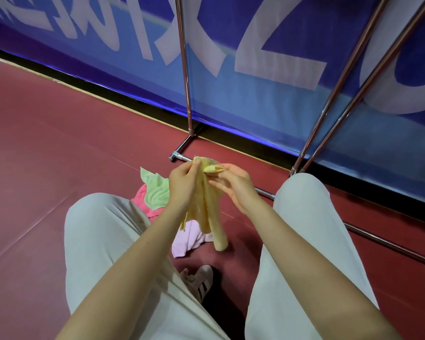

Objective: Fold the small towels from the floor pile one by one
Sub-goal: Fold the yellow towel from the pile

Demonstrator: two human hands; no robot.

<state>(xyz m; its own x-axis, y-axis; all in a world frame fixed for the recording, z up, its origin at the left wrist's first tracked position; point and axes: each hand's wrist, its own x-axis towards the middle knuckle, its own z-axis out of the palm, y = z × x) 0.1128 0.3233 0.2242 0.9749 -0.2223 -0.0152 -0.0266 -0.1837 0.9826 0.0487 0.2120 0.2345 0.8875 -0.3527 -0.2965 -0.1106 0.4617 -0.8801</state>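
A yellow towel (210, 212) hangs bunched in the air between my knees. My left hand (183, 186) pinches its top edge on the left, and my right hand (233, 184) pinches a folded corner on the right. Below them on the red floor lies the pile: a light green towel (156, 190) on top, a bright pink towel (140, 201) under it, and a pale pink towel (189, 241) nearer me, partly hidden by the yellow one.
My knees in light grey trousers (101, 241) flank the pile, and a shoe (199, 280) sits below it. A chrome rack frame (188, 99) stands just beyond the pile, with its base bar on the floor. A blue banner (255, 69) runs behind it.
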